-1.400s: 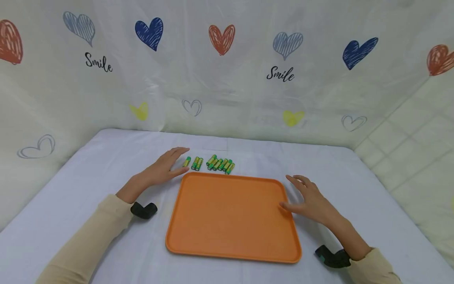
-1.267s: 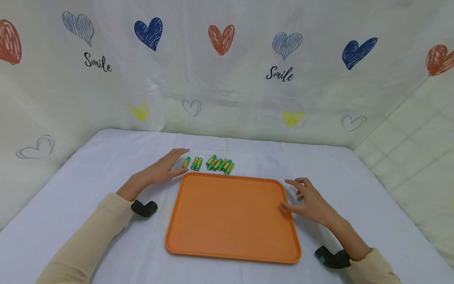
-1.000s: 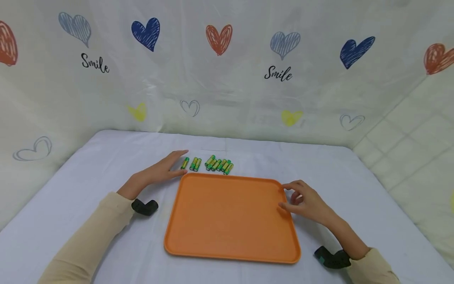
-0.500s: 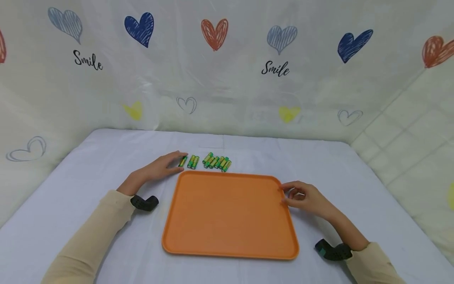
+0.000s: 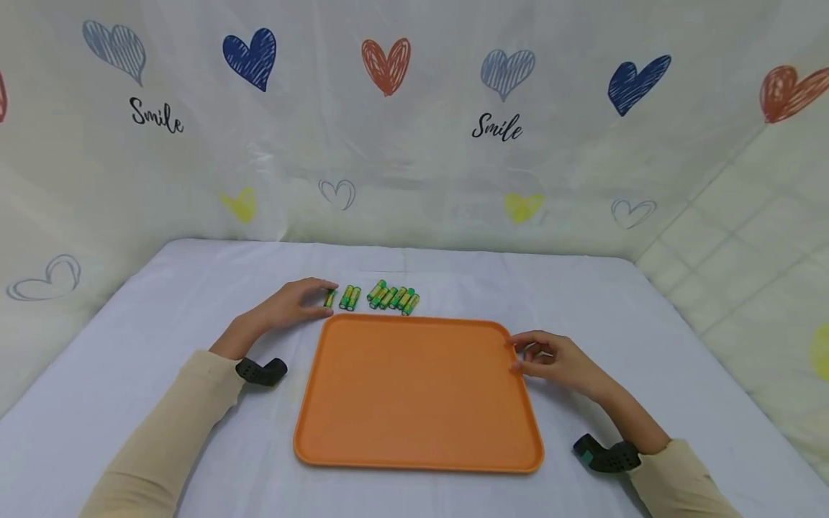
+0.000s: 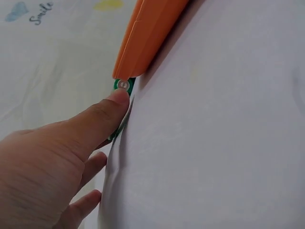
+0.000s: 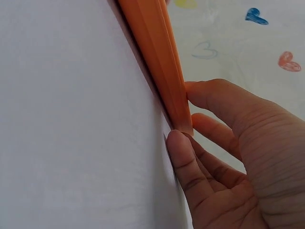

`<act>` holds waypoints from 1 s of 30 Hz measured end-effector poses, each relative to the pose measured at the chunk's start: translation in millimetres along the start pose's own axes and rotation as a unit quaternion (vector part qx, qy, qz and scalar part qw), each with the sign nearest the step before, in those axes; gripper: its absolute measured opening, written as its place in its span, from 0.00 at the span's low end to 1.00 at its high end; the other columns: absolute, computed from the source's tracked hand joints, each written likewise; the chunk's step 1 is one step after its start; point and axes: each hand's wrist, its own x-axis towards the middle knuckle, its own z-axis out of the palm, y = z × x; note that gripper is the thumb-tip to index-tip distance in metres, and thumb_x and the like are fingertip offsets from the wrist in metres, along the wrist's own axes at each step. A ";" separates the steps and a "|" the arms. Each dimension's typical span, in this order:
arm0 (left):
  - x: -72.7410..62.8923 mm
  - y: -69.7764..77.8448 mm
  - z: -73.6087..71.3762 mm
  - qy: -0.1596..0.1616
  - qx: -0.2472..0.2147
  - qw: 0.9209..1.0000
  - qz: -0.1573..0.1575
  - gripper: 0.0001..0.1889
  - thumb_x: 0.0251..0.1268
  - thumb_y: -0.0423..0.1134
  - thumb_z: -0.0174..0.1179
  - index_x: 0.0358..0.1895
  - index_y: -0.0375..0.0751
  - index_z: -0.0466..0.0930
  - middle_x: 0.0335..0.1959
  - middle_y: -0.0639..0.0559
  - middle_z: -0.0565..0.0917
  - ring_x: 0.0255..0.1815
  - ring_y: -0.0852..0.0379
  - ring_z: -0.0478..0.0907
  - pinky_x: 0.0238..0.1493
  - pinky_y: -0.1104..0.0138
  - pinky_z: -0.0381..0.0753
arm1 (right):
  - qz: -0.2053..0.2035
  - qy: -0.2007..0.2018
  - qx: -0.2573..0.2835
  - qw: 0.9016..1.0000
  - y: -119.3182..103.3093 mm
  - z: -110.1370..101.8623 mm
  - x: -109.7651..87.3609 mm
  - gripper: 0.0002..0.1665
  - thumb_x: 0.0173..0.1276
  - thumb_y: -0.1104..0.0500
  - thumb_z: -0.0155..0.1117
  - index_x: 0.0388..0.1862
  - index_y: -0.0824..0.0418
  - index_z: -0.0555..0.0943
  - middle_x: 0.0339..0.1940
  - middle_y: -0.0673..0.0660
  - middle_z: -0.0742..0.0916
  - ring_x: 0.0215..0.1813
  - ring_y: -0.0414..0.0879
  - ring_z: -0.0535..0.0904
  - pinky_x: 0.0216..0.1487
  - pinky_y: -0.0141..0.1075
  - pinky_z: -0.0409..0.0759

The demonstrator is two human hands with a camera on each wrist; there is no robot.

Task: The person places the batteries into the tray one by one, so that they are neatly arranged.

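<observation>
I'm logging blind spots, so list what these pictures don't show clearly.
Head view: any lettering on the batteries, too small.
Left wrist view: most of the nearest battery, behind the left hand.
Right wrist view: the orange tray, its far end cut off by the top edge.

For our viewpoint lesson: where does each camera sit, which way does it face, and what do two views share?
Head: worn on the head, facing forward and down at the orange tray, green batteries and heart-printed backdrop; both sleeves, left grip and right grip show.
Left wrist: on that wrist, facing the tray's side and one battery's end; the left grip shows.
Right wrist: on that wrist, facing the tray's side; the right grip shows.
Shared by both wrist views: tray, white cloth, backdrop.
</observation>
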 end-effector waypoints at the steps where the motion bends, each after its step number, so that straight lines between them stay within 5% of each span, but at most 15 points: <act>1: -0.3 0.2 -0.2 0.002 0.000 1.000 0.001 0.29 0.61 0.41 0.68 0.65 0.35 0.73 0.64 0.38 0.74 0.69 0.39 0.66 0.70 0.46 0.62 | 0.000 -0.001 0.000 1.000 -0.1 -0.1 -0.1 0.22 0.64 0.65 0.69 0.56 0.69 0.78 0.45 0.62 0.80 0.38 0.40 0.77 0.38 0.27 0.78; 15: -2.7 5.9 -3.1 0.034 -0.006 0.999 -0.018 0.31 0.56 0.43 0.72 0.63 0.37 0.76 0.60 0.40 0.78 0.64 0.43 0.72 0.67 0.48 0.66 | 0.013 0.000 0.004 1.000 0.6 0.4 -1.4 0.23 0.64 0.64 0.70 0.57 0.69 0.79 0.47 0.63 0.81 0.38 0.41 0.77 0.38 0.28 0.78; 30: -4.5 16.5 -8.3 0.063 -0.002 0.998 0.007 0.29 0.57 0.43 0.71 0.62 0.35 0.77 0.58 0.41 0.80 0.62 0.43 0.74 0.65 0.48 0.68 | 0.013 0.007 0.005 1.000 -0.9 0.1 -1.5 0.23 0.63 0.64 0.70 0.56 0.69 0.79 0.45 0.61 0.81 0.37 0.42 0.77 0.37 0.28 0.79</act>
